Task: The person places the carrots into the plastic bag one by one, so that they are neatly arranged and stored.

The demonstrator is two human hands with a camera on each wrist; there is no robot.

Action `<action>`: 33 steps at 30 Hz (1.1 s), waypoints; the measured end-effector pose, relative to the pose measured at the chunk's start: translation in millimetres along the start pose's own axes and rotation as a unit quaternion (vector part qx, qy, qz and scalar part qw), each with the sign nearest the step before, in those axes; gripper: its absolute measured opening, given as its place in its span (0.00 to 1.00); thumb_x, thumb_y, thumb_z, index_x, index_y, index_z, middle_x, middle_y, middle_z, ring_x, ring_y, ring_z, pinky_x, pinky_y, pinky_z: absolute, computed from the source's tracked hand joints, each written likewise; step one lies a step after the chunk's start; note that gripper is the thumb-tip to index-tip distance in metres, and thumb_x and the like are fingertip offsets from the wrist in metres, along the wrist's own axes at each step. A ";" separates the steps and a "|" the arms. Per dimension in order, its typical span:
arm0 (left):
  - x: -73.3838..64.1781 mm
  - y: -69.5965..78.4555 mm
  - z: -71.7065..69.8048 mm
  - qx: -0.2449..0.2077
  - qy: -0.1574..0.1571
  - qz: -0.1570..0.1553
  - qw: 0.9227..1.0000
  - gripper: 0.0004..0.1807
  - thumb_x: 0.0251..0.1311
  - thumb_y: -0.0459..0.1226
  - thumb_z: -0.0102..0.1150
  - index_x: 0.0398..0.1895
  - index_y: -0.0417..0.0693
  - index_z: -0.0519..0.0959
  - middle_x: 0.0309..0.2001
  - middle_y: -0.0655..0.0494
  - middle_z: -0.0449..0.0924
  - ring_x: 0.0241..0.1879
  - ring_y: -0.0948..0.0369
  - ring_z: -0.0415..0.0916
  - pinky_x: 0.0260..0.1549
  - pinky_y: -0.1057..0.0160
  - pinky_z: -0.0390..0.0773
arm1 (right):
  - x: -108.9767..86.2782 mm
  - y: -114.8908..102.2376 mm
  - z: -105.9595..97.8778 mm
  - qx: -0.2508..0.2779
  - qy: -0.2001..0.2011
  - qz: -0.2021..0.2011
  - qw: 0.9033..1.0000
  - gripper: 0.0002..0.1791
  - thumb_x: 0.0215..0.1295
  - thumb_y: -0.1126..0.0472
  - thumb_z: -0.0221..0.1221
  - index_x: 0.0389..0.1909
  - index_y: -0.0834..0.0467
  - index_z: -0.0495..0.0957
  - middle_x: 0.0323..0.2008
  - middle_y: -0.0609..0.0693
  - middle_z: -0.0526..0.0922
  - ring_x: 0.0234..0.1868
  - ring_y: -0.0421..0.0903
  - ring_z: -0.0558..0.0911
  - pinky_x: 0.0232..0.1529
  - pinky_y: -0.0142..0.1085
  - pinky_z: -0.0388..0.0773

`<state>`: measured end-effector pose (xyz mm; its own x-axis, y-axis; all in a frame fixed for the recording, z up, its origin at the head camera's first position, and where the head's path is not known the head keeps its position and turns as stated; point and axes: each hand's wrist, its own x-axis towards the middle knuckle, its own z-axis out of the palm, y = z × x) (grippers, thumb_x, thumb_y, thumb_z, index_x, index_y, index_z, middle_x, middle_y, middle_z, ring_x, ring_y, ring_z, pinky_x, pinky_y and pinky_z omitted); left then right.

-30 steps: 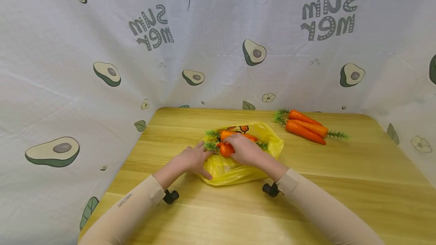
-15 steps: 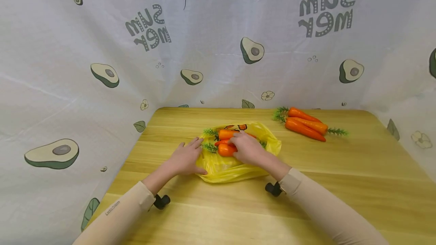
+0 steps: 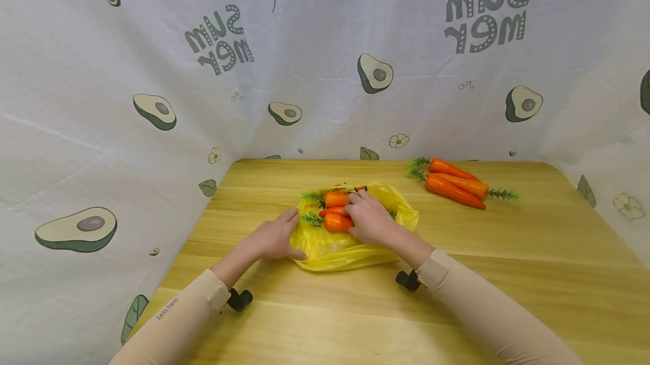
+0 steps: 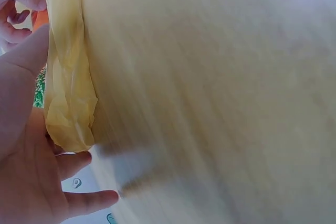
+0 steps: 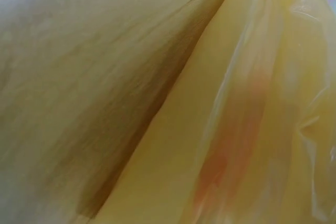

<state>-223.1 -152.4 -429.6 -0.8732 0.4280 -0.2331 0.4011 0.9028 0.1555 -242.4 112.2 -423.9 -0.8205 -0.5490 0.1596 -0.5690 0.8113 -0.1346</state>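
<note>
A yellow plastic bag (image 3: 330, 260) lies spread on the table, its mouth open toward the head camera. Several orange-red carrots (image 3: 337, 222) with green tops lie side by side in it, tops to the left. My right hand (image 3: 373, 221) reaches over the bag from the right, fingers curled down on the carrots and covering their right ends. At the bag's left edge is my left hand (image 3: 276, 238), thumb and fingers extended. In the left wrist view, yellow plastic (image 4: 68, 87) passes beside the thumb and fingers. The right wrist view shows mostly yellow plastic (image 5: 173, 145), with red showing through.
Another group of carrots (image 3: 454, 190) lies at the back right of the wooden table (image 3: 508, 275), one with its green top pointing right. A white curtain (image 3: 325, 43) printed with avocados hangs behind the table.
My left hand has drawn back left from the carrot tops to the bag's edge. My right hand has shifted slightly right over the carrots, uncovering more of them.
</note>
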 end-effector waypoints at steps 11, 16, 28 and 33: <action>2.4 4.3 1.9 0.000 -0.008 0.002 1.000 0.57 0.49 0.68 0.68 0.73 0.39 0.66 0.78 0.43 0.54 0.76 0.46 0.57 0.63 0.37 0.69 | 0.8 -0.9 2.4 -0.008 0.014 -0.013 1.000 0.13 0.58 0.57 0.70 0.44 0.53 0.87 0.46 0.51 0.79 0.47 0.51 0.71 0.44 0.47 0.69; 2.2 3.0 4.1 0.003 -0.009 0.001 1.000 0.57 0.49 0.69 0.67 0.73 0.40 0.66 0.78 0.43 0.54 0.75 0.46 0.58 0.63 0.38 0.69 | 1.4 -0.7 5.0 -0.007 0.015 -0.012 1.000 0.14 0.59 0.55 0.70 0.45 0.53 0.86 0.49 0.52 0.79 0.50 0.52 0.72 0.45 0.47 0.68; -0.5 1.0 5.9 0.012 -0.011 0.005 1.000 0.57 0.49 0.69 0.66 0.73 0.39 0.67 0.78 0.43 0.56 0.74 0.46 0.60 0.62 0.40 0.71 | -0.5 -2.3 4.8 0.001 0.012 -0.015 1.000 0.15 0.58 0.55 0.70 0.47 0.52 0.86 0.47 0.50 0.81 0.49 0.51 0.73 0.46 0.47 0.71; 1.0 1.3 4.2 0.019 -0.006 0.013 1.000 0.57 0.49 0.70 0.65 0.72 0.40 0.67 0.77 0.43 0.57 0.75 0.46 0.60 0.62 0.39 0.71 | -3.1 1.9 -5.8 0.019 0.027 -0.015 0.999 0.16 0.58 0.56 0.70 0.47 0.55 0.86 0.49 0.52 0.83 0.50 0.52 0.76 0.51 0.46 0.75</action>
<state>-222.3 -150.6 -433.7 -0.8593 0.4516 -0.2401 0.4338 0.8922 0.1255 -240.6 116.6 -419.0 -0.7988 -0.5609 0.2173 -0.5964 0.7855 -0.1649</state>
